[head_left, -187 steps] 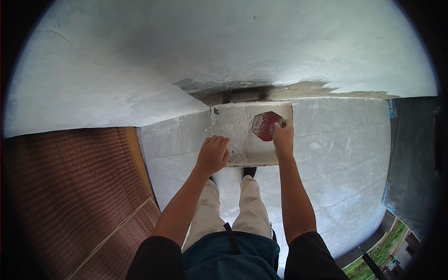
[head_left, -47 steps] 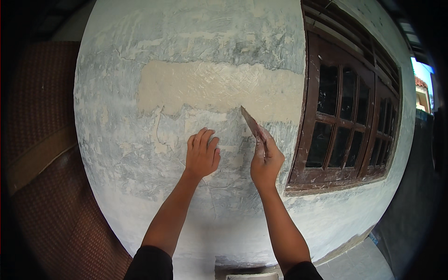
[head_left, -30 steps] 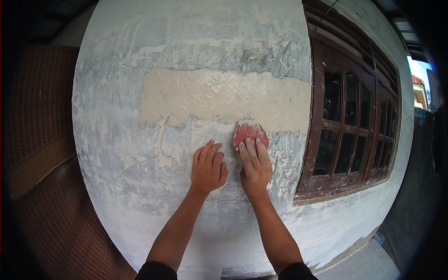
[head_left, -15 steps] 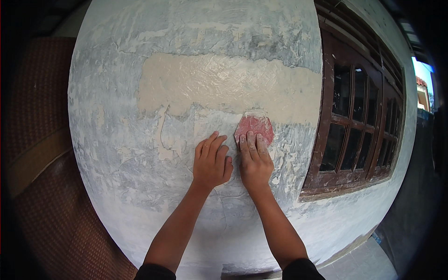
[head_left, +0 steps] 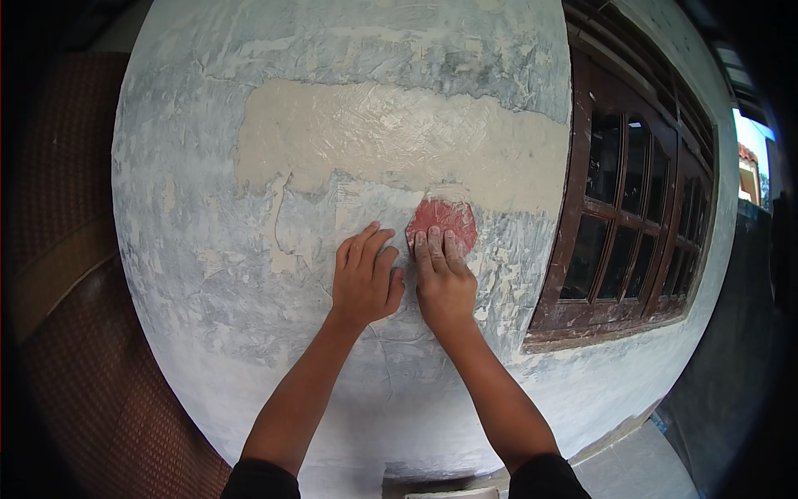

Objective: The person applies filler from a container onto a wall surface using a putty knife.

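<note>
My right hand (head_left: 446, 283) grips a red, flat putty spreader (head_left: 443, 223), its fingertips lying on the smeared face. The spreader's top edge is against the wall (head_left: 199, 316), just under a wide band of wet beige putty (head_left: 399, 133). My right thumb is hidden. To its left, my left hand (head_left: 364, 274) is held at the wall with fingers loosely bent and apart, holding nothing. Whether its fingertips touch the wall I cannot tell. Thin putty smears and grey patches cover the surface around both hands.
A brown wooden window (head_left: 619, 208) with glass panes is set in the wall on the right. Brown woven panels (head_left: 91, 374) stand at the left. Low down, a pale object (head_left: 453, 493) shows at the bottom edge, and light floor tiles (head_left: 640, 470) lie at the lower right.
The whole scene has shifted slightly left and up in the picture. Against the wall, the spreader and both hands have barely moved. A pale object has come into view at the bottom edge.
</note>
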A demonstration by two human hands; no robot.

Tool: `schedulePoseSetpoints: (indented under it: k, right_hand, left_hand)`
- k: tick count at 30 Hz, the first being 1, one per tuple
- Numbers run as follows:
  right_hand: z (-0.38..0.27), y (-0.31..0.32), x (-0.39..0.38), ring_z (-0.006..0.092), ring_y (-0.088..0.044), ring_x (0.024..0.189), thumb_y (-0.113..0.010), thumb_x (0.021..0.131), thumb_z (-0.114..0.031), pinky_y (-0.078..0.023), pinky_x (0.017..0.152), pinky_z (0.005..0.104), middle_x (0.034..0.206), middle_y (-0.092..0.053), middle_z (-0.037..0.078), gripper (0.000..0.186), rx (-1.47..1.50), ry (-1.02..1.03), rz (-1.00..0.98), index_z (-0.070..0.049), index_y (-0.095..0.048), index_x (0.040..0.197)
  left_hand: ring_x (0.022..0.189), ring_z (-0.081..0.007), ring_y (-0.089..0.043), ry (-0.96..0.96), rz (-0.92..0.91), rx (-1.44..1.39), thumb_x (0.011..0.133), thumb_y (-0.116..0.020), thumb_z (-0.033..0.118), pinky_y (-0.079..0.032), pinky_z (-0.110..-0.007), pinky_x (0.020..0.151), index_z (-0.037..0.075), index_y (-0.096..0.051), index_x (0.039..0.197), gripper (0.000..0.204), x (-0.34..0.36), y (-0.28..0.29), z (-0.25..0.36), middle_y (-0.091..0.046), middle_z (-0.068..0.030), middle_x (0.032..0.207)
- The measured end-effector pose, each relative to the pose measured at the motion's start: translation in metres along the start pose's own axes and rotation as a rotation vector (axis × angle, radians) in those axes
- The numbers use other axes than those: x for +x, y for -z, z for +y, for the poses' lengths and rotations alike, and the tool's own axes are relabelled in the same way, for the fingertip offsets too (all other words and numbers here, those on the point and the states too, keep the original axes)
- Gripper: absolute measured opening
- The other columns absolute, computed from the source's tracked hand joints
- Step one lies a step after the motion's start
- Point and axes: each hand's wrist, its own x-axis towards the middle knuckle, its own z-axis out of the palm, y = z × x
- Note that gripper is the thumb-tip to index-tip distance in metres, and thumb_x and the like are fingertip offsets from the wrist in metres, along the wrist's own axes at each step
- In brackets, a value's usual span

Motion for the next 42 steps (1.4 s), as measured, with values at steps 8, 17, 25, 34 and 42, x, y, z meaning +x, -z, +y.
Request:
schedulePoseSetpoints:
  k: [8, 17, 25, 34, 42]
  right_hand:
    - [-0.003, 0.029, -0.025, 0.0372, -0.066, 0.111, -0.063, 0.081, -0.008, -0.057, 0.088, 0.0426, 0.123, -0.066, 0.020, 0.037, 0.017, 0.030, -0.006, 0.000, -0.067, 0.117]
    - [0.061, 0.127, 0.069, 0.0383, -0.068, 0.096, -0.055, 0.081, 0.012, -0.053, 0.084, 0.0391, 0.102, -0.068, 0.021, 0.036, 0.507, -0.260, 0.122, 0.002, -0.059, 0.115]
    - [0.115, 0.091, 0.149, 0.0360, -0.065, 0.098, -0.052, 0.085, 0.009, -0.049, 0.087, 0.0381, 0.101, -0.065, 0.022, 0.029, 0.665, -0.160, -0.183, 0.002, -0.052, 0.113]
    - [0.114, 0.052, 0.156, 0.0387, -0.065, 0.095, -0.050, 0.082, 0.009, -0.050, 0.085, 0.0415, 0.100, -0.064, 0.025, 0.031, 0.591, -0.121, -0.050, 0.001, -0.055, 0.112]
    - [0.104, 0.049, 0.151, 0.0378, -0.066, 0.094, -0.049, 0.079, 0.008, -0.050, 0.085, 0.0400, 0.097, -0.066, 0.024, 0.033, 0.570, -0.066, -0.152, 0.002, -0.057, 0.110]
  left_hand:
    - [0.125, -0.0339, -0.052, -0.003, 0.022, 0.017, 0.078, -0.061, 0.013, -0.039, -0.049, 0.100, 0.004, -0.056, 0.107, 0.031, -0.001, -0.005, 0.003, -0.057, -0.0147, 0.126]
    - [0.128, -0.0327, -0.050, 0.015, -0.011, 0.071, 0.080, -0.059, 0.017, -0.038, -0.049, 0.102, 0.004, -0.059, 0.102, 0.026, -0.002, -0.002, 0.004, -0.058, -0.0144, 0.126]
    - [0.128, -0.0326, -0.049, 0.014, -0.016, 0.072, 0.079, -0.060, 0.017, -0.038, -0.049, 0.102, 0.004, -0.059, 0.102, 0.026, -0.003, -0.003, 0.004, -0.057, -0.0143, 0.126]
    - [0.127, -0.0350, -0.050, 0.004, -0.013, 0.061, 0.077, -0.060, 0.015, -0.037, -0.050, 0.101, 0.003, -0.057, 0.103, 0.028, -0.002, -0.003, 0.004, -0.057, -0.0156, 0.126]
    - [0.127, -0.0331, -0.051, 0.007, 0.000, 0.074, 0.080, -0.058, 0.016, -0.039, -0.049, 0.101, 0.003, -0.060, 0.101, 0.025, -0.002, -0.003, 0.004, -0.059, -0.0144, 0.125]
